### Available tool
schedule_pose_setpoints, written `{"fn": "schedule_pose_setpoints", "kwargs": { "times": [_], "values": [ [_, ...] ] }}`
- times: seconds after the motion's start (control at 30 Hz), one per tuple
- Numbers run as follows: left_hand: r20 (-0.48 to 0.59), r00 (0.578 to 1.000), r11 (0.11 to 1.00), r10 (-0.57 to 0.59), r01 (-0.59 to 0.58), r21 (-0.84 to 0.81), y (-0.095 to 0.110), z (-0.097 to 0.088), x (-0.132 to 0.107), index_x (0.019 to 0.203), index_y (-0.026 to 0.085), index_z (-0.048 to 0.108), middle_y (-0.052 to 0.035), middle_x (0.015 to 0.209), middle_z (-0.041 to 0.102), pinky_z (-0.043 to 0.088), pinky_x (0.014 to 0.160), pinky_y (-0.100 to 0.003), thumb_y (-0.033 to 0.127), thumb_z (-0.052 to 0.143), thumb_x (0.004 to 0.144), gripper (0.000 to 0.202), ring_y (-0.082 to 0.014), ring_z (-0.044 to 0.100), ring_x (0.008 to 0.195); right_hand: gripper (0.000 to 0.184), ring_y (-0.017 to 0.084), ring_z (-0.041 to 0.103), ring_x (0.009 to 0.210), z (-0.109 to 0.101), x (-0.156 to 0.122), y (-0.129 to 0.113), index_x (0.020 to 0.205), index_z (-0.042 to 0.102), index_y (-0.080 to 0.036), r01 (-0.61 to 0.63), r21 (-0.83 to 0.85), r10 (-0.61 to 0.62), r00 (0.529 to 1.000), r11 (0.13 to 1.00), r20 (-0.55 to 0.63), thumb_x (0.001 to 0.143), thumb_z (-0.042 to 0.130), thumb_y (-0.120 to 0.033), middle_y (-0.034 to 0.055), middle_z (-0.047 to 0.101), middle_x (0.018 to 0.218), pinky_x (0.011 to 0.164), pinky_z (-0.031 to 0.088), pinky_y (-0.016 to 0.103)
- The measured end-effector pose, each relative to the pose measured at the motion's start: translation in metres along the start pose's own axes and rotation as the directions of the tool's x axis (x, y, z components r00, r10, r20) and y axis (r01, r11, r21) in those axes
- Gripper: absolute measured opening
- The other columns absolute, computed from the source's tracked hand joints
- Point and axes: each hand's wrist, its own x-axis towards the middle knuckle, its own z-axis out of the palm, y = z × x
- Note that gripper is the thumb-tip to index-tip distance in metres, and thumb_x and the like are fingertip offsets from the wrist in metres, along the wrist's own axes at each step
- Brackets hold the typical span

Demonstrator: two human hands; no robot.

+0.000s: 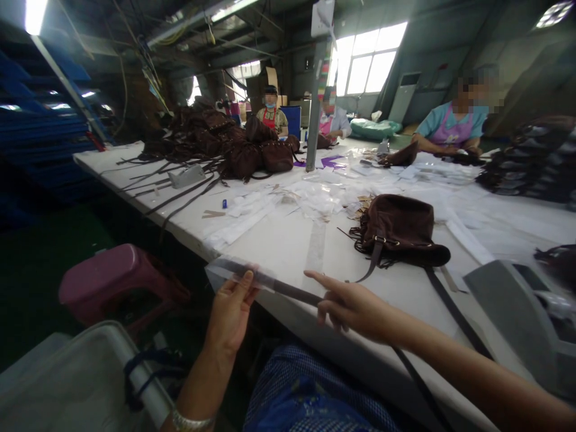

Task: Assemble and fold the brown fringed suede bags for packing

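left hand [231,313] pinches one clear sleeve [224,267] holding one strap [294,292]; right hand [351,307], loose, touches it; one brown bag [400,231] beyond.

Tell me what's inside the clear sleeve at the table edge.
A dark strap lies partway inside the clear sleeve, which the left hand pinches. The right hand covers where the strap leaves it; the sleeve's left part looks empty.

No readable text, label, brand or number anywhere in view.
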Motion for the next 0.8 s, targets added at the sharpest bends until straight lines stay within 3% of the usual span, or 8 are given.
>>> {"fn": "schedule_pose_setpoints", "kwargs": {
  "times": [0.17, 0.27, 0.4, 0.47, 0.53, 0.6, 0.7, 0.8],
  "values": [
    [0.212, 0.973, 0.994, -0.087, 0.069, 0.090, -0.028, 0.028, -0.029, 0.095, 0.014, 0.074, -0.0071, 0.098, 0.075, 0.056, 0.079, -0.025, 0.026, 0.082, 0.073, 0.026, -0.0161, 0.070, 0.084, 0.068, 0.009, 0.057, 0.053, -0.004, 0.017, -0.026, 0.153, 0.026, -0.021, 0.122, -0.067, -0.122, 0.993, 0.990, 0.006, 0.090, 0.051, -0.013, 0.0003, 0.073, 0.085, 0.058, 0.049, 0.021],
    [0.306, 0.947, 0.961, -0.094, 0.006, 0.277, -0.030, 0.027, -0.040, 0.094, 0.014, 0.075, -0.0095, 0.094, 0.075, 0.055, 0.081, -0.028, 0.032, 0.078, 0.077, 0.025, -0.0188, 0.069, 0.084, 0.041, 0.010, 0.060, 0.057, -0.011, 0.020, -0.032, 0.131, 0.058, -0.016, 0.144, -0.116, -0.138, 0.989, 0.983, 0.058, 0.090, 0.051, -0.014, 0.0022, 0.072, 0.083, 0.057, 0.047, 0.020],
    [0.381, 0.888, 0.724, -0.257, -0.084, 0.685, -0.001, 0.002, -0.037, 0.082, 0.014, 0.077, -0.0105, 0.071, 0.073, 0.051, 0.057, -0.024, 0.042, 0.074, 0.078, 0.028, -0.0202, 0.067, 0.064, 0.023, 0.010, 0.062, 0.059, -0.025, 0.012, -0.029, 0.087, 0.071, -0.014, 0.131, -0.246, -0.118, 0.991, 0.960, 0.067, 0.091, 0.048, -0.012, 0.0025, 0.072, 0.077, 0.058, 0.045, 0.019],
    [0.379, 0.921, 0.637, -0.089, -0.240, 0.733, 0.017, 0.000, -0.032, 0.086, 0.018, 0.078, -0.0091, 0.076, 0.074, 0.050, 0.060, -0.022, 0.040, 0.072, 0.080, 0.024, -0.0196, 0.067, 0.068, 0.021, 0.010, 0.062, 0.059, -0.029, 0.011, -0.032, 0.086, 0.070, -0.015, 0.133, -0.266, -0.106, 0.988, 0.955, 0.113, 0.091, 0.050, -0.013, 0.0014, 0.071, 0.075, 0.058, 0.045, 0.019],
    [0.454, 0.886, 0.567, 0.089, -0.420, 0.709, 0.029, 0.008, -0.027, 0.094, 0.022, 0.077, -0.0075, 0.096, 0.074, 0.049, 0.077, -0.021, 0.035, 0.075, 0.078, 0.022, -0.0209, 0.066, 0.089, 0.018, 0.010, 0.062, 0.060, -0.029, 0.013, -0.037, 0.087, 0.069, -0.015, 0.161, -0.247, -0.113, 0.974, 0.956, 0.199, 0.091, 0.051, -0.013, 0.0008, 0.072, 0.077, 0.061, 0.046, 0.019],
    [0.601, 0.799, 0.519, -0.035, -0.499, 0.694, 0.035, 0.021, -0.019, 0.092, 0.021, 0.077, -0.0060, 0.100, 0.073, 0.046, 0.082, -0.020, 0.033, 0.075, 0.076, 0.020, -0.0217, 0.064, 0.096, 0.016, 0.009, 0.062, 0.060, -0.027, 0.016, -0.041, 0.093, 0.068, -0.015, 0.168, -0.183, -0.115, 0.956, 0.969, 0.270, 0.092, 0.052, -0.015, 0.0009, 0.072, 0.082, 0.063, 0.047, 0.019],
    [0.634, 0.643, 0.421, -0.429, -0.479, 0.770, 0.041, 0.026, -0.004, 0.072, 0.016, 0.071, -0.0021, 0.072, 0.067, 0.041, 0.061, -0.020, 0.040, 0.066, 0.084, 0.027, -0.0169, 0.058, 0.067, 0.022, 0.010, 0.064, 0.063, -0.027, 0.013, -0.035, 0.110, 0.063, -0.016, 0.084, -0.097, -0.050, 0.949, 0.992, 0.312, 0.089, 0.056, -0.013, 0.0013, 0.072, 0.083, 0.063, 0.049, 0.019],
    [0.554, 0.680, 0.285, -0.480, -0.477, 0.832, 0.058, 0.010, 0.015, 0.067, 0.016, 0.068, 0.0005, 0.062, 0.058, 0.034, 0.054, -0.019, 0.044, 0.060, 0.087, 0.035, -0.0144, 0.050, 0.060, 0.026, 0.012, 0.066, 0.069, -0.038, -0.003, -0.014, 0.110, 0.063, -0.014, -0.022, -0.106, 0.050, 0.961, 0.994, 0.271, 0.086, 0.057, -0.010, 0.0029, 0.072, 0.083, 0.066, 0.050, 0.021]
  ]
}}
